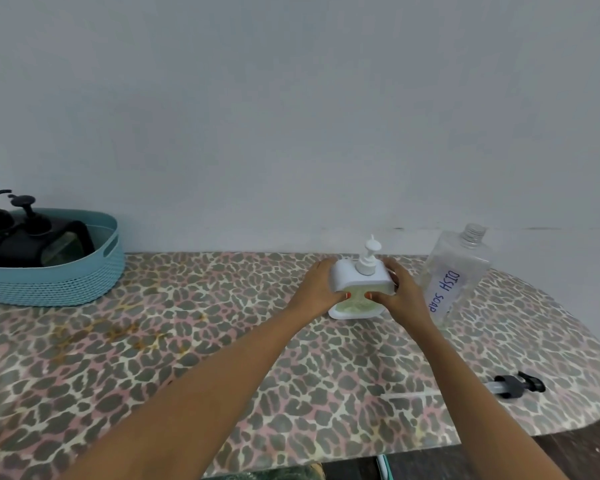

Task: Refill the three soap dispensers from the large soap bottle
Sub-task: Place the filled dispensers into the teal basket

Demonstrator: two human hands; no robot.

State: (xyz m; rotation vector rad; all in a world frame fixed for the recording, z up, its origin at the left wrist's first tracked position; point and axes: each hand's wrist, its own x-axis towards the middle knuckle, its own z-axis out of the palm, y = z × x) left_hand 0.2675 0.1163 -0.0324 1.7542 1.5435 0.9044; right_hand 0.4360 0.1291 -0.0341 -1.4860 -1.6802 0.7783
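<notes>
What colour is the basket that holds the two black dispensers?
The basket is light blue-teal, seen in the head view.

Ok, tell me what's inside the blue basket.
Two dark dispensers with black pumps sit inside. The basket wall hides their bases and anything lying beneath them.

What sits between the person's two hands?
A white pump soap dispenser, held on both sides by the left hand and right hand; head view.
</notes>
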